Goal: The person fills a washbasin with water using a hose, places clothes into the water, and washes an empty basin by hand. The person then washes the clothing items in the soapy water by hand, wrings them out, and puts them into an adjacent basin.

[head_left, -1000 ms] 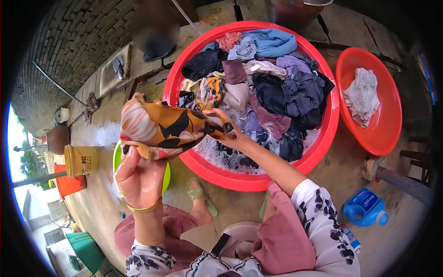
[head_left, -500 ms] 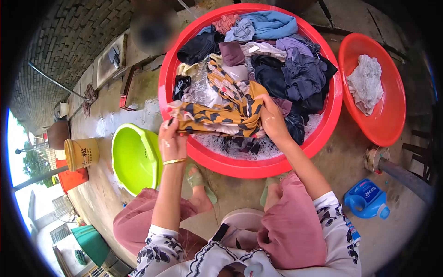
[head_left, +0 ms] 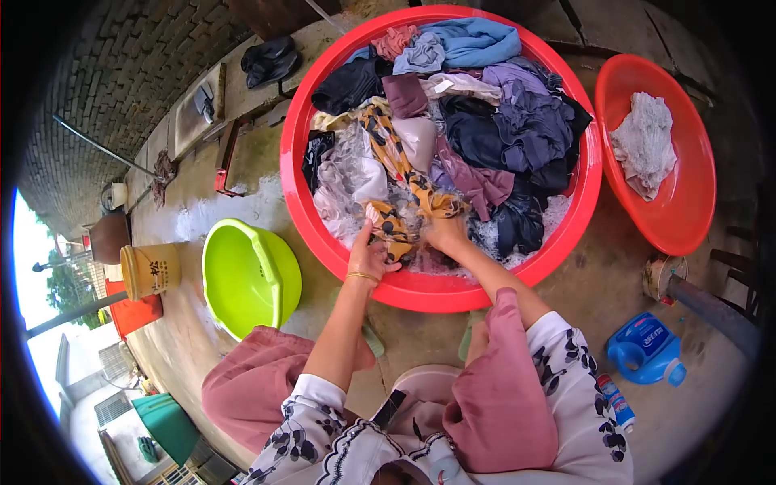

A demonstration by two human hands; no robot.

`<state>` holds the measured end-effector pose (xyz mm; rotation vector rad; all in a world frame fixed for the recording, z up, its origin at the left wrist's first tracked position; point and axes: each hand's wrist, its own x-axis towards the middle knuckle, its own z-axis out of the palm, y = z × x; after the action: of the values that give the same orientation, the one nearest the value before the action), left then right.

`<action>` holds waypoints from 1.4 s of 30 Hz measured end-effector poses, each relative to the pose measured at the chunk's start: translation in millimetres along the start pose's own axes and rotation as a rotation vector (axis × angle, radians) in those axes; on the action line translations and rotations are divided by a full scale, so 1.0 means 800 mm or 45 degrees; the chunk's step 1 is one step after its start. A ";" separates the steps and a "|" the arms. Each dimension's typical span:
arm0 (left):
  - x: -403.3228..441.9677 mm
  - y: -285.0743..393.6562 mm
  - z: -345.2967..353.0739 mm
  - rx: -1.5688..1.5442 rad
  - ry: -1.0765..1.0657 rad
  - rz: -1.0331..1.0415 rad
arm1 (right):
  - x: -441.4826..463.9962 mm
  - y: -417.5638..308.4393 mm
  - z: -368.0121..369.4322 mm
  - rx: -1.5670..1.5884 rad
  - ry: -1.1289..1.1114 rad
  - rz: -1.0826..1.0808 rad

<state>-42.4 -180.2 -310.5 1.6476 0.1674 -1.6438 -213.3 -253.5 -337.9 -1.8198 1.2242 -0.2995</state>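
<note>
A mustard-yellow garment with black spots lies bunched in soapy water near the front of the large red tub. My left hand is closed on its left end, just inside the tub's front rim. Beside it, my right hand grips the other part of the cloth, its fingertips partly hidden by fabric and suds. The rest of the garment trails back over white clothes. Around it are a mauve piece, dark clothes and a light blue cloth.
A lime-green basin stands on the left, with a yellow bucket beyond it. To the right, a red basin holds a grey-white cloth. A blue detergent jug and a small bottle lie on the floor.
Both hands have lowered the spotted garment from above the tub's front into the suds. My left hand has moved right, closer to my right hand, and the stretched cloth is now bunched.
</note>
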 end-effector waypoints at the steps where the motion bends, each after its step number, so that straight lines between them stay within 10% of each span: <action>1: -0.006 0.005 0.007 -0.001 -0.003 0.005 | -0.002 -0.020 -0.011 0.156 -0.069 0.245; 6: 0.017 0.001 0.025 -0.413 -0.274 0.240 | -0.043 -0.118 -0.046 0.662 0.126 -0.386; 15: -0.044 -0.005 0.035 -0.316 -0.138 0.208 | -0.051 -0.157 -0.035 0.268 0.346 -1.012; 23: -0.032 0.010 0.063 -0.235 -0.136 0.428 | 0.011 -0.028 -0.042 -0.010 0.655 -0.605; 31: 0.069 0.009 -0.048 0.944 0.321 0.857 | -0.013 0.083 0.001 -0.472 0.188 -0.455; 34: 0.053 0.040 -0.030 1.590 0.375 0.470 | 0.001 0.062 -0.024 -0.478 -0.346 -0.110; 37: 0.012 0.066 -0.002 2.174 0.891 1.163 | -0.005 0.015 -0.073 -0.170 -0.028 -0.087; 42: 0.062 0.077 0.067 1.744 0.600 0.984 | 0.041 0.001 -0.050 -0.211 0.273 -0.053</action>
<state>-40.3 -275.4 -320.9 2.5151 -1.4691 -0.6276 -222.7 -302.3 -324.3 -1.9973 1.3949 -0.4372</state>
